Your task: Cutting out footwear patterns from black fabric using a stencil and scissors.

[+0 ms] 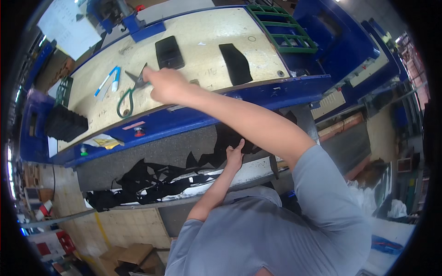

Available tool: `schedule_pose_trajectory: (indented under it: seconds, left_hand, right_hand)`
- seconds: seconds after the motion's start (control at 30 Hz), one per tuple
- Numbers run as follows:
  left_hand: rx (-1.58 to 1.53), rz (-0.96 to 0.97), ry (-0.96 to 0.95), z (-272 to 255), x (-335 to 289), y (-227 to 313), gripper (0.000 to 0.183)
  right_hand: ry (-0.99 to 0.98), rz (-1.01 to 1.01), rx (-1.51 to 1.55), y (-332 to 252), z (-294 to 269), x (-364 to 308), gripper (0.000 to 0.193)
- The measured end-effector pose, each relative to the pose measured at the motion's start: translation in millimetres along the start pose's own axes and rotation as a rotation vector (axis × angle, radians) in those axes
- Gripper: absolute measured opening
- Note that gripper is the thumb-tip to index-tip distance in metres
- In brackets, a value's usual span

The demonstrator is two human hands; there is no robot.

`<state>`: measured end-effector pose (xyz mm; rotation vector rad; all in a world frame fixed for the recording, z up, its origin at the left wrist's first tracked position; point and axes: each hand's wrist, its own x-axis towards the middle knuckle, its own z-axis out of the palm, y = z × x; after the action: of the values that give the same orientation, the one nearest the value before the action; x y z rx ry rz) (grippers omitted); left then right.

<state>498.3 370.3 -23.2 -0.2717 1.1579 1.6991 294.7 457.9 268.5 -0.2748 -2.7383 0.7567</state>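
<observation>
My right hand (pixel 168 86) reaches across the pale board of a blue-framed workbench, its fingers curled over a pair of green-handled scissors (pixel 125 105). The scissor blades stand apart, and one handle loop shows while the hand covers the other. Below the bench front, my left hand (pixel 234 155) grips the edge of a black sheet (pixel 226 140), thumb on top. Ragged black offcuts (pixel 147 180) trail leftward from that sheet over a grey surface. Near the right hand lie a black rectangular case (pixel 169 53) and blue-and-white markers (pixel 115 79).
A flat black cut piece (pixel 235 63) rests on the board's right part. Stacked black pieces (pixel 66 123) sit at its left end. A green divided rack (pixel 285 30) stands at the back right. The bench front carries a red push button (pixel 139 132) and a green one (pixel 84 151).
</observation>
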Motion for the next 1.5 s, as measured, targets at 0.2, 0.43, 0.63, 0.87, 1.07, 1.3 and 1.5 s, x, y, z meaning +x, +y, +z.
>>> schedule_pose_trajectory:
  seconds: [0.2,0.43,0.63,0.87,1.07,1.3,1.5]
  left_hand:
    - [-0.167,0.001,-0.011,-13.0,-11.1,21.3,0.024]
    - [-0.023,-0.020,-0.033,-24.0,2.2,14.6,0.038]
    - [-0.044,-0.033,-0.008,-7.8,-15.4,33.4,0.040]
    - [0.215,0.095,0.052,-29.8,8.9,15.3,0.045]
    - [0.474,0.048,-0.052,-42.3,4.1,33.8,0.037]
    - [0.483,0.048,-0.222,-47.8,-0.2,55.6,0.042]
    - [0.620,0.063,-0.181,-43.1,-15.7,68.4,0.057]
  right_hand:
    - [-0.025,0.032,0.945,1.1,-47.2,-99.4,0.039]
    - [0.144,0.242,1.128,40.6,-43.9,-232.6,0.047]
    - [0.312,0.289,1.090,102.4,-71.4,-337.9,0.048]
    - [0.274,0.784,1.767,73.5,-38.4,-402.5,0.070]
    - [0.001,1.013,1.720,82.9,16.6,-440.9,0.053]
    - [-0.324,0.859,1.018,127.9,40.6,-431.9,0.042]
    - [-0.470,0.927,1.146,141.6,40.2,-417.5,0.044]
